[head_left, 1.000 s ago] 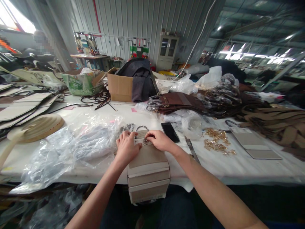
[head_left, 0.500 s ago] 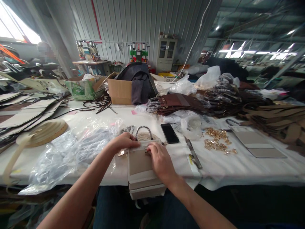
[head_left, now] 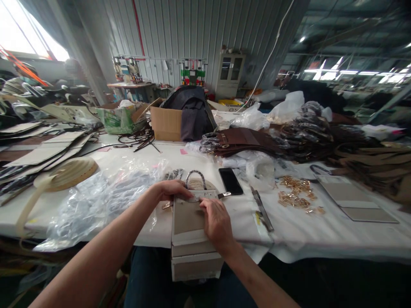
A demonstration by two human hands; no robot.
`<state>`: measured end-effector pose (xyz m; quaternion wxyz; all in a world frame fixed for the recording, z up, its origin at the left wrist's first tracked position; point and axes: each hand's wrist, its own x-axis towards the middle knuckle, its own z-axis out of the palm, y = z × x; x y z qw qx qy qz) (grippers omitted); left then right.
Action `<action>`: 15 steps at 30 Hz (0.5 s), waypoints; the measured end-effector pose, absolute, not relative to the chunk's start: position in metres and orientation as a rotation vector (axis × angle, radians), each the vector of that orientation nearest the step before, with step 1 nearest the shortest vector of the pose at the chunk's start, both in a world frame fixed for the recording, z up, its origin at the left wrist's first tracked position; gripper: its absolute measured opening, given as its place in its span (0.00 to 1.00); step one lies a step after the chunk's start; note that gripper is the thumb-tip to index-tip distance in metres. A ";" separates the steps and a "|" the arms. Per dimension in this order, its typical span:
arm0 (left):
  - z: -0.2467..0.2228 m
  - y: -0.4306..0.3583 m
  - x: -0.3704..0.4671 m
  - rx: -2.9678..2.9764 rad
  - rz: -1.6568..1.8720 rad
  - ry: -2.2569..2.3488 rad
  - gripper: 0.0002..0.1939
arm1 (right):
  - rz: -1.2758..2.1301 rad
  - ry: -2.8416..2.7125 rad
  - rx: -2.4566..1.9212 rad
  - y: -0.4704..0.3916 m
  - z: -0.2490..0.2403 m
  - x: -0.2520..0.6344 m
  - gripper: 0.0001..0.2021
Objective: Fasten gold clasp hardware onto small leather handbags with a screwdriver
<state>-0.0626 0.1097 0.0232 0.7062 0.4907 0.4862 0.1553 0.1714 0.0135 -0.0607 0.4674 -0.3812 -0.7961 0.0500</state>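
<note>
Grey ribbed wall (head_left: 163,30) fills the top centre of the frame, and a white-covered worktop (head_left: 321,237) crosses the middle from edge to edge. At the far left, beige sheets (head_left: 48,149) lie overlapping; a roll of tape (head_left: 77,173) sits just below them, its loose end trailing toward the lower left. Next comes a crumpled clear bag (head_left: 86,209), with a green box (head_left: 111,119) well above it in the frame. Left of centre, a carton (head_left: 165,124) has dark cloth (head_left: 194,124) bulging out of it.

At lower centre, the beige piece (head_left: 189,218) lies with its upper end on the worktop and its lower end past the front edge. A loop handle (head_left: 195,173) arches just above its top edge. The left hand (head_left: 173,189) lies over the upper left corner, fingers close together and partly hidden; whether they grip cannot be told. The right hand (head_left: 217,220) touches the piece's right side, its fingers bent and together; anything between them cannot be made out.

Right of the hands lie a phone (head_left: 231,181), a metal tool (head_left: 261,209), loose gold fittings (head_left: 295,192) and a folded piece (head_left: 349,194). Brown strips (head_left: 375,158) are heaped at the far right.
</note>
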 end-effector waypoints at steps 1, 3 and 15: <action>0.022 0.112 -0.062 1.066 0.322 1.049 0.25 | 0.126 -1.955 -0.936 0.014 -0.061 0.172 0.17; 0.019 0.116 -0.061 1.037 0.286 1.024 0.23 | 0.124 -1.947 -0.941 0.014 -0.062 0.171 0.17; -0.001 0.112 -0.063 0.934 0.346 1.002 0.26 | 0.545 -1.995 -1.092 0.040 -0.006 0.191 0.08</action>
